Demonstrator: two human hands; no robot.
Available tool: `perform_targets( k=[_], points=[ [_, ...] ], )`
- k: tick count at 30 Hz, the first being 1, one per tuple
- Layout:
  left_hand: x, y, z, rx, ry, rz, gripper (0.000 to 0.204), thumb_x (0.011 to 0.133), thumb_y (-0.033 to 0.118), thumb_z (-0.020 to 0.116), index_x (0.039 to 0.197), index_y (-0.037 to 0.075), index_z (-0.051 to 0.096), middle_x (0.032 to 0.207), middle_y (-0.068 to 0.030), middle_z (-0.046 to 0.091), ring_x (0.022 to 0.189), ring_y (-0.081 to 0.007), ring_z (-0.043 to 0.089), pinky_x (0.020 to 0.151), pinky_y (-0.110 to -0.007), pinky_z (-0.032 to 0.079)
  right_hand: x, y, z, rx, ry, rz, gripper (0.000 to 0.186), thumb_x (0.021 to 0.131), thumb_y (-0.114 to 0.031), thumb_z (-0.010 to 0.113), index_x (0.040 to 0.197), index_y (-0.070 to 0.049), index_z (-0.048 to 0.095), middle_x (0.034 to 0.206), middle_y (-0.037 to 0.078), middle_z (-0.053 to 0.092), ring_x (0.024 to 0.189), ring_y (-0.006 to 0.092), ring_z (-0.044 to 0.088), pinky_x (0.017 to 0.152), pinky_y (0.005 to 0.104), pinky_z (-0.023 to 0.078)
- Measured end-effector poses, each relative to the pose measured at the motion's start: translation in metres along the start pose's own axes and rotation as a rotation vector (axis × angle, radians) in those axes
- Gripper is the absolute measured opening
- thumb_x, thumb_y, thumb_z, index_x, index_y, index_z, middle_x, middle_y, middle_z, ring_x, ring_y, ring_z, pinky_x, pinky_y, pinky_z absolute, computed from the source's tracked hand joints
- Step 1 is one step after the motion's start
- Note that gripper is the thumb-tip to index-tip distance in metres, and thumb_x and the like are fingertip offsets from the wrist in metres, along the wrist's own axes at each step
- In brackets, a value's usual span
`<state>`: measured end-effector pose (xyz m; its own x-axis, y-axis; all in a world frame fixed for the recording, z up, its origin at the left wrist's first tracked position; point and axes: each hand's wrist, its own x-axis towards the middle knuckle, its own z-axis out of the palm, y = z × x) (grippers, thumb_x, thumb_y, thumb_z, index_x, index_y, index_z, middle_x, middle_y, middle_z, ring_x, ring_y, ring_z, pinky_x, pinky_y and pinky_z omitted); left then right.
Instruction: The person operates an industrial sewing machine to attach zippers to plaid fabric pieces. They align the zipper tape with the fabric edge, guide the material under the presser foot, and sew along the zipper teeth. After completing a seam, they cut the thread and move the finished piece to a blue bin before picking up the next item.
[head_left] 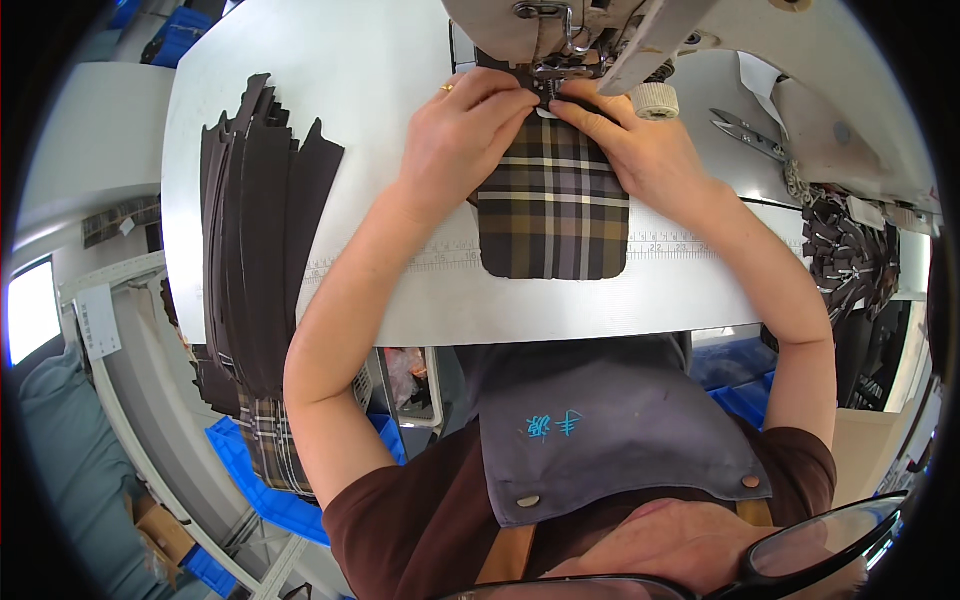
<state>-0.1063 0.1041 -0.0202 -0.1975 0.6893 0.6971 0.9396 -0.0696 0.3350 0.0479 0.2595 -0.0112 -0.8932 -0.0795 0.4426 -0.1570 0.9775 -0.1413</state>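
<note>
A brown plaid fabric piece (553, 208) with rounded lower corners lies flat on the white sewing table (380, 60). Its far edge sits under the presser foot (549, 72) of the sewing machine (640, 25). My left hand (462, 135) presses on the fabric's upper left corner, fingers pointing at the needle, a ring on one finger. My right hand (640, 140) rests on the upper right corner, fingertips meeting the left hand's just below the foot. Both hands lie flat on the cloth rather than wrapped around it.
A fanned stack of dark brown fabric strips (255, 220) hangs over the table's left side. Scissors (748, 133) lie to the right beside a pile of small dark cut pieces (850, 255). A ruler strip (440, 258) runs along the table. Blue bins (255, 480) stand below.
</note>
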Motion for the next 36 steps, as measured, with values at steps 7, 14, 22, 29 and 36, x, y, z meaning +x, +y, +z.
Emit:
perform_targets(
  k=[7, 14, 22, 29, 36],
  points=[
    [0.0, -0.004, -0.001, 0.188, -0.05, 0.234, 0.021, 0.064, 0.004, 0.064, 0.085, 0.008, 0.067, 0.083, 0.0002, 0.054, 0.07, -0.0154, 0.058, 0.058, -0.027, 0.049, -0.004, 0.004, 0.004, 0.016, -0.028, -0.014, 0.05, 0.07, -0.001, 0.061, 0.119, -0.013, 0.061, 0.109, 0.002, 0.061, 0.096, 0.0241, 0.054, 0.085, 0.035, 0.046],
    [0.002, -0.002, 0.003, 0.189, -0.064, 0.22, 0.017, 0.068, 0.004, 0.064, 0.084, 0.006, 0.065, 0.081, -0.0004, 0.052, 0.069, -0.0152, 0.057, 0.054, -0.028, 0.048, -0.001, -0.002, -0.001, -0.045, -0.048, -0.037, 0.055, 0.069, -0.001, 0.061, 0.123, -0.014, 0.058, 0.115, -0.001, 0.058, 0.095, 0.0207, 0.053, 0.083, 0.0315, 0.046],
    [0.005, 0.001, 0.003, 0.113, -0.088, 0.085, 0.013, 0.072, 0.003, 0.065, 0.084, 0.007, 0.065, 0.084, -0.0006, 0.054, 0.075, -0.0198, 0.06, 0.058, -0.03, 0.051, 0.0, -0.001, 0.002, -0.035, -0.065, 0.002, 0.052, 0.071, -0.001, 0.06, 0.121, -0.015, 0.06, 0.108, 0.0, 0.06, 0.092, 0.022, 0.052, 0.081, 0.0327, 0.045],
    [0.007, 0.0, 0.002, 0.031, -0.089, -0.013, 0.009, 0.073, 0.005, 0.067, 0.082, 0.008, 0.067, 0.083, -0.0007, 0.058, 0.077, -0.0215, 0.06, 0.064, -0.033, 0.052, 0.001, 0.001, 0.002, 0.028, -0.098, 0.062, 0.049, 0.072, -0.001, 0.059, 0.118, -0.019, 0.062, 0.1, 0.001, 0.064, 0.093, 0.0231, 0.052, 0.082, 0.034, 0.044],
    [0.013, -0.006, 0.004, -0.058, -0.085, -0.136, 0.003, 0.075, 0.006, 0.066, 0.077, 0.006, 0.068, 0.085, -0.0029, 0.063, 0.078, -0.023, 0.062, 0.066, -0.033, 0.051, 0.006, 0.003, 0.003, 0.003, -0.061, 0.062, 0.05, 0.073, 0.001, 0.058, 0.119, -0.018, 0.062, 0.108, 0.001, 0.065, 0.099, 0.0244, 0.055, 0.085, 0.0349, 0.044]
  ],
)
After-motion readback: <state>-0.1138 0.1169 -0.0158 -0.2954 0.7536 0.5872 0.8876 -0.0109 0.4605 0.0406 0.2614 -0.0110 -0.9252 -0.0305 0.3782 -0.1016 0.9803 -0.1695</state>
